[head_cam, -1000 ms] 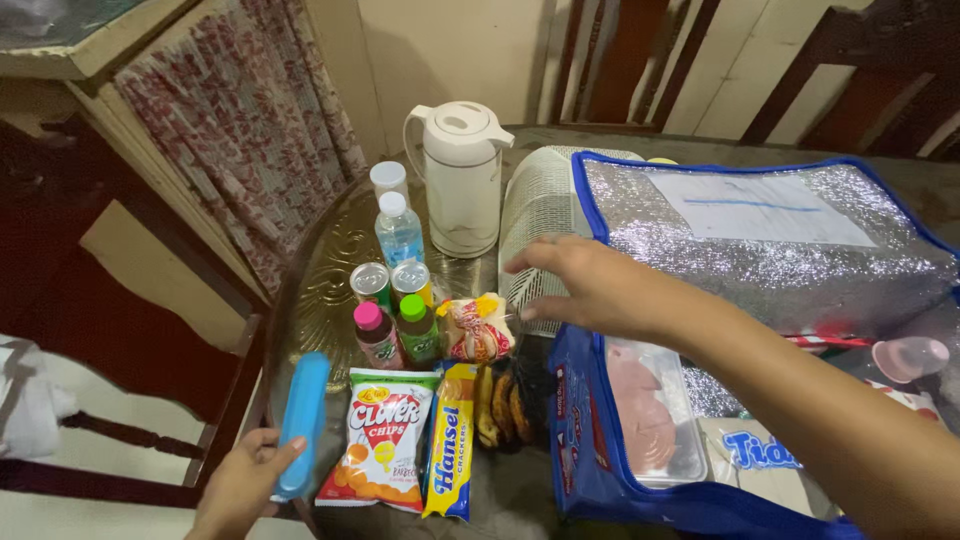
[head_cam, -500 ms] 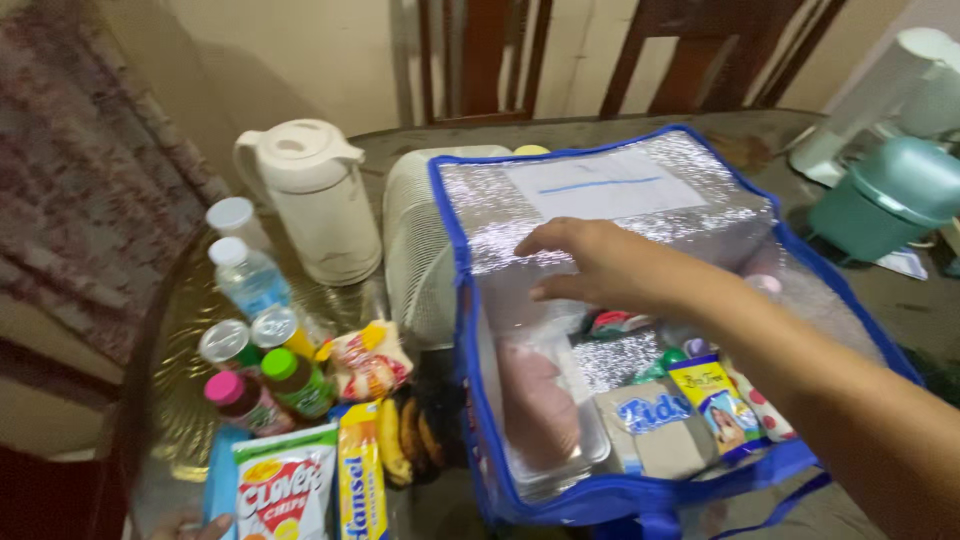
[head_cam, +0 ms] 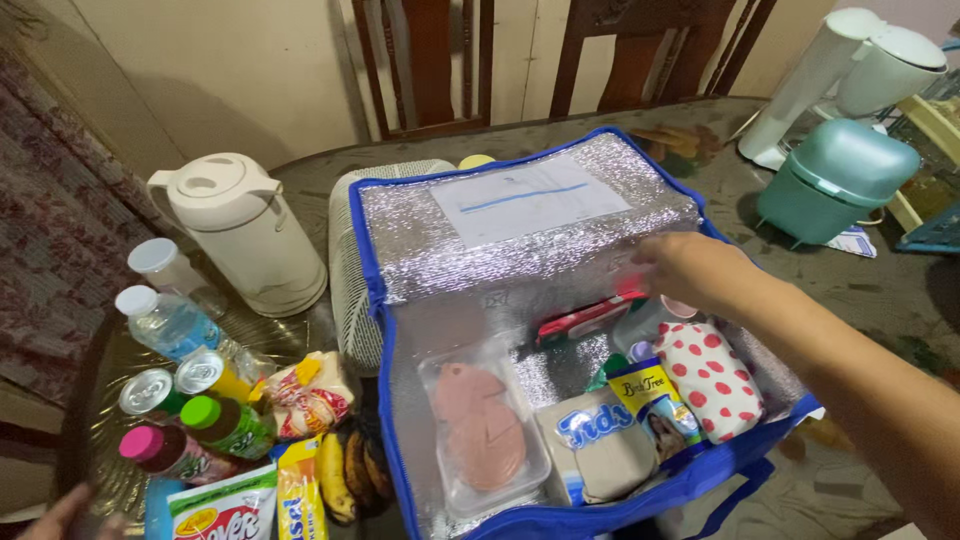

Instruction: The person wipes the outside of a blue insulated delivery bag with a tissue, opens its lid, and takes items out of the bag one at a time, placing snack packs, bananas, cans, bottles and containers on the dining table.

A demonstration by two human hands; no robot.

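Head view: the left hand (head_cam: 62, 508) is cut off at the bottom edge, its grip unreadable. On the surface (head_cam: 880, 285) the open blue insulated bag (head_cam: 520, 240) holds a tray of sliced ham (head_cam: 482, 425); the right hand (head_cam: 700, 270) reaches inside, fingertips hidden.

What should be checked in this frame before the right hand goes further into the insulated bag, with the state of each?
1. Insulated bag open, lid flap up: ok.
2. Right hand free of any item: cannot tell, its fingers are turned away over the bag's back edge.
3. Clear tray of sliced meat lying flat on the bag floor: ok.
4. Red-dotted pouch clear of the hand: ok, it lies just below it, not touching.
5. Left hand in view: not ok, only fingertips show at the lower left corner.
6. Bottles and cans by the white jug upright: ok.
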